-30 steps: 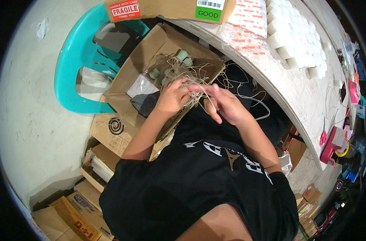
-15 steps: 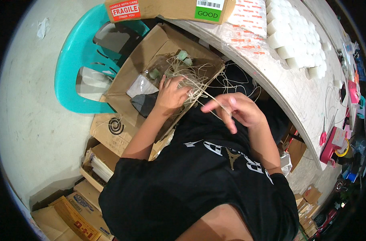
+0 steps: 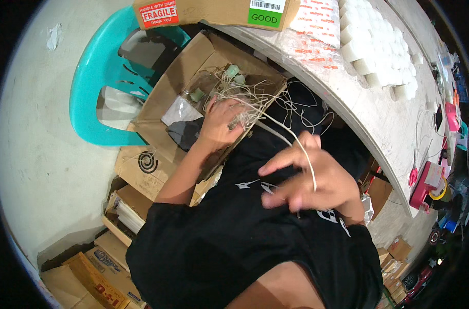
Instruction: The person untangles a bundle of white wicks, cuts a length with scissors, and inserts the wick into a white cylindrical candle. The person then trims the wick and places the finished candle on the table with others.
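A tangle of thin cream string (image 3: 250, 100) spills over the near right side of an open cardboard box (image 3: 165, 85). My left hand (image 3: 221, 123) reaches into the box, its fingers curled into the tangle and partly hidden by it. My right hand (image 3: 317, 175), smeared by motion, is over my shirt to the right of the box. Its fingers are bent and spread, with a strand looped across them, running back to the tangle. Pale green pieces (image 3: 233, 71), a clear plastic packet (image 3: 180, 110) and dark grey cloth (image 3: 185, 135) lie in the box around my left hand.
A teal plastic chair (image 3: 85, 103) stands left of the box. On the right, a pale table (image 3: 368, 113) holds rows of white cylinders (image 3: 378, 62), wrapped packs (image 3: 314, 49), red scissors (image 3: 413, 175) and a closed carton (image 3: 214, 13). More cartons (image 3: 103, 262) sit at lower left.
My right hand has moved down and toward me, away from the box, drawing a strand out with it. My left hand stays in the tangle, nearly unmoved.
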Demonstrator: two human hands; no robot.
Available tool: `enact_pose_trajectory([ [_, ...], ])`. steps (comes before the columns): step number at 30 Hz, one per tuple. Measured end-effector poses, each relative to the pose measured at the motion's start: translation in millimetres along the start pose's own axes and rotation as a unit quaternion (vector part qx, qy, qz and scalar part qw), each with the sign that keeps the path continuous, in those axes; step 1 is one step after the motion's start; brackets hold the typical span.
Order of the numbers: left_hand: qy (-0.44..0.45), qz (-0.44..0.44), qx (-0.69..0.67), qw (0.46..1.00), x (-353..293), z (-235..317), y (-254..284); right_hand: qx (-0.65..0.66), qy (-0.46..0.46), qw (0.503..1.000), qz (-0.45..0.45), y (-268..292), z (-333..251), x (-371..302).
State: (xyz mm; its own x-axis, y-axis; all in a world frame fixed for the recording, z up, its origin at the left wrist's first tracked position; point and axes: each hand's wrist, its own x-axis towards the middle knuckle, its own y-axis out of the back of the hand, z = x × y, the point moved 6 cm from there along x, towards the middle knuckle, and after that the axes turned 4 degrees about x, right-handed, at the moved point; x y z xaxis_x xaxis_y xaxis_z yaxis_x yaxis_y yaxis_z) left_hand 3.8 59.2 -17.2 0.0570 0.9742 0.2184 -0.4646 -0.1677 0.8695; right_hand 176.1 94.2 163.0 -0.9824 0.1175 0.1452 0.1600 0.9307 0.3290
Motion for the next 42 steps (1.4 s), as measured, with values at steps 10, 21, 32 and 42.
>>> enact_pose_trajectory([
  [10, 0.446, 0.064, -0.611, 0.651, -25, -72, -47, -0.213, -0.207, 0.949, -0.107, -53, 120, -4],
  [21, -0.02, 0.142, 0.078, 0.987, -6, 53, 24, 0.298, -0.343, 0.875, 0.165, -37, 189, 28],
  [32, -0.077, 0.104, -0.106, 0.986, -4, 41, 19, 0.391, -0.368, 0.831, 0.146, -60, 212, 22],
  [42, 0.3, 0.248, -0.367, 0.845, -42, -1, -22, 0.375, -0.427, 0.811, 0.137, -65, 204, 40],
])
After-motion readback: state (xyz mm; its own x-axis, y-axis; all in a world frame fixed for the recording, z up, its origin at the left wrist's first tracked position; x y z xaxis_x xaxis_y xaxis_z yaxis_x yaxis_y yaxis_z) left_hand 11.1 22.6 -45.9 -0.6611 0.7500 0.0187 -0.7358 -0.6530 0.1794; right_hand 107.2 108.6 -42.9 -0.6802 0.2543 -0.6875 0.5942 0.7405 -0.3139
